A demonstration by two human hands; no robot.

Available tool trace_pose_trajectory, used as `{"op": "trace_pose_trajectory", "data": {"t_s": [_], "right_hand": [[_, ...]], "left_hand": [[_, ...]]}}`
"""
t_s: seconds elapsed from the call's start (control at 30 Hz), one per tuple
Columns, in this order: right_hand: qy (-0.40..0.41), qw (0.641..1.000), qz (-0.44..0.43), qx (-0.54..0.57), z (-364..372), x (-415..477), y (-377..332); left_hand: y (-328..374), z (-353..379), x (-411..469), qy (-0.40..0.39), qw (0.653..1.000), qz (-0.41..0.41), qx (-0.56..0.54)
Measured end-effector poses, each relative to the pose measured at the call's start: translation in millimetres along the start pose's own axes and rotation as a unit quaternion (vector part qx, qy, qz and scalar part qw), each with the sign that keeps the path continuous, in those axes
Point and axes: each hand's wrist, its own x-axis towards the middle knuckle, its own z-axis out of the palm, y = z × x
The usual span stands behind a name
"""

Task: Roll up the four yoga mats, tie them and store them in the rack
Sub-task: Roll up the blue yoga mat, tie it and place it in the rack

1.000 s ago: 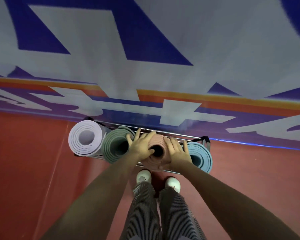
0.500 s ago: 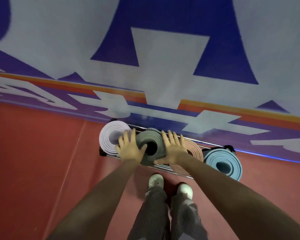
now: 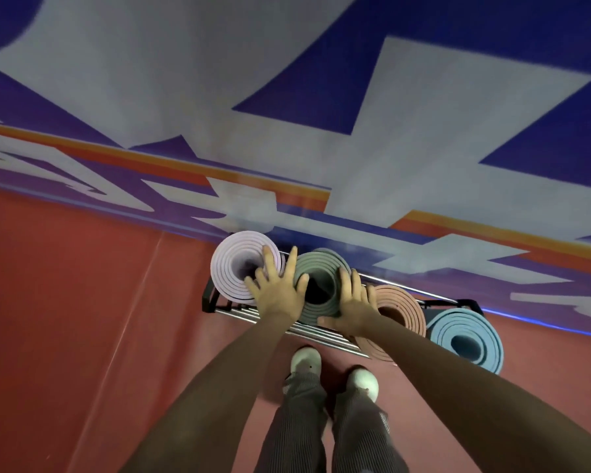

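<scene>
Several rolled mats stand upright side by side in a low metal rack (image 3: pixel 215 303) against the wall: a lilac mat (image 3: pixel 234 264), a green mat (image 3: pixel 321 278), a salmon mat (image 3: pixel 401 310) and a blue mat (image 3: pixel 466 339). My left hand (image 3: pixel 277 290) lies flat with spread fingers on the top of the green mat's left edge, its fingertips overlapping the lilac mat. My right hand (image 3: pixel 354 307) presses flat on the green mat's right edge, next to the salmon mat. Neither hand grips anything.
The rack stands on a red floor (image 3: pixel 82 319) at the foot of a wall with a blue, white and orange banner (image 3: pixel 287 114). My two feet in white shoes (image 3: pixel 306 360) stand just in front of the rack.
Both hands left the salmon mat's top and moved left to the green mat. The left hand now reaches further, onto the lilac mat's edge. The view has shifted right relative to the rack.
</scene>
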Motion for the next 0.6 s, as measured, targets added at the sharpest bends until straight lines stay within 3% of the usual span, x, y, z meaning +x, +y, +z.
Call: {"op": "trace_pose_trajectory", "data": {"t_s": [0.17,0.37,0.6], "right_hand": [[0.026,0.999,-0.021,-0.025,4,-5,-26],[-0.008,0.998,-0.014,-0.068,-3,7,-21],[-0.013,0.998,-0.027,-0.046,-5,8,-16]], "left_hand": [[-29,-3,-6,0.091,0.981,-0.064,-0.160],[-16,-9,-1,0.021,0.994,-0.090,-0.056],[-12,-6,-2,-0.002,0.990,-0.105,-0.090]]}}
